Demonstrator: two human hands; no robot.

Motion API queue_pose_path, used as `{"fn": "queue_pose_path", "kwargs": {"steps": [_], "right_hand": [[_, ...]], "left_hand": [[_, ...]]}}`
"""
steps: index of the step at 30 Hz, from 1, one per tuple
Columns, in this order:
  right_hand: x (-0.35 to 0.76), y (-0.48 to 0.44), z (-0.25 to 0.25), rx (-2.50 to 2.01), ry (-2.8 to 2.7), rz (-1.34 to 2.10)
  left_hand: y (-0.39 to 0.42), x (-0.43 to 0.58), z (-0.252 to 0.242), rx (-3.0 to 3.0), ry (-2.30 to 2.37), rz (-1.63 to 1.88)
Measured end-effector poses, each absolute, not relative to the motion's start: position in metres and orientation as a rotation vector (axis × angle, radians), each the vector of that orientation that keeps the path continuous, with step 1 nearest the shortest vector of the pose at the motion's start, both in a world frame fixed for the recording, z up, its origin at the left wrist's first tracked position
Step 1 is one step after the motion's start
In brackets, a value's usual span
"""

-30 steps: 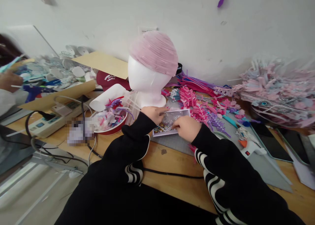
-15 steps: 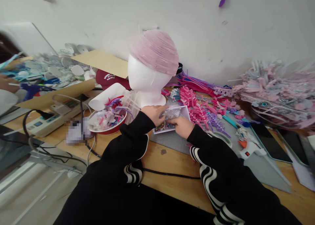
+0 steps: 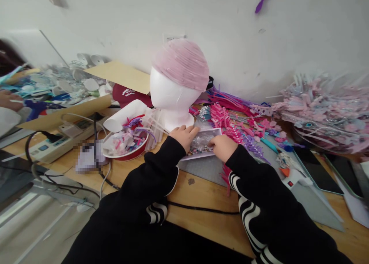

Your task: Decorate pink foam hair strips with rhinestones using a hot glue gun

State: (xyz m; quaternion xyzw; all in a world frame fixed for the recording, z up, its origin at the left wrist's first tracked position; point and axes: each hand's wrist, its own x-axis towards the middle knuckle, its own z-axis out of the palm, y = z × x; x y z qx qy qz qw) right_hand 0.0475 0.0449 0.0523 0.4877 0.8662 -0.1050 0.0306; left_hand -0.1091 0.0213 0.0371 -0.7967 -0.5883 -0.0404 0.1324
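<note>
A white foam mannequin head [image 3: 170, 102] wearing a pink pleated cap [image 3: 182, 62] stands on the wooden table [image 3: 201, 194]. In front of it lies a small white tray [image 3: 215, 132] of coloured beads and gems, with a clear plastic bag [image 3: 201, 140] on top. My left hand [image 3: 184, 134] rests on the tray's left side, fingers curled onto the bag. My right hand [image 3: 221, 146] pinches the bag from the right. Both sleeves are black with white stripes.
A red bowl [image 3: 127, 153] of pink and purple scraps sits left of the tray. Pink and purple trims [image 3: 230, 119] are heaped behind it, a glue gun [image 3: 291, 175] lies at right, power strips [image 3: 52, 144] and cables at left. Another person's hand [image 3: 8, 100] shows at far left.
Both hands have stayed on the tray and shifted slightly while handling the clear bag. The view has drifted a little.
</note>
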Motion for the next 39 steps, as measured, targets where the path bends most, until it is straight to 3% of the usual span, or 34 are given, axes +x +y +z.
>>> {"fn": "queue_pose_path", "kwargs": {"steps": [7, 11, 20, 26, 33, 39], "right_hand": [[0.047, 0.04, 0.052, 1.396, 2.619, -0.172], [0.049, 0.049, 0.04, 1.255, 2.796, -0.472], [0.05, 0.061, 0.031, 1.45, 2.958, -0.984], [0.048, 0.056, 0.037, 1.462, 2.947, -0.873], [0.051, 0.049, 0.053, 1.595, 2.918, -0.223], [0.045, 0.048, 0.042, 1.424, 2.701, -0.244]], "left_hand": [[0.019, -0.106, 0.043, -2.307, -1.777, -0.084], [0.018, -0.106, 0.04, -2.319, -1.731, -0.111], [0.012, -0.103, 0.032, -2.4, -1.555, -0.303], [0.017, -0.092, 0.036, -2.281, -1.738, -0.198], [0.012, -0.083, 0.039, -2.187, -1.779, -0.168], [0.009, -0.082, 0.037, -2.163, -1.763, -0.204]]}}
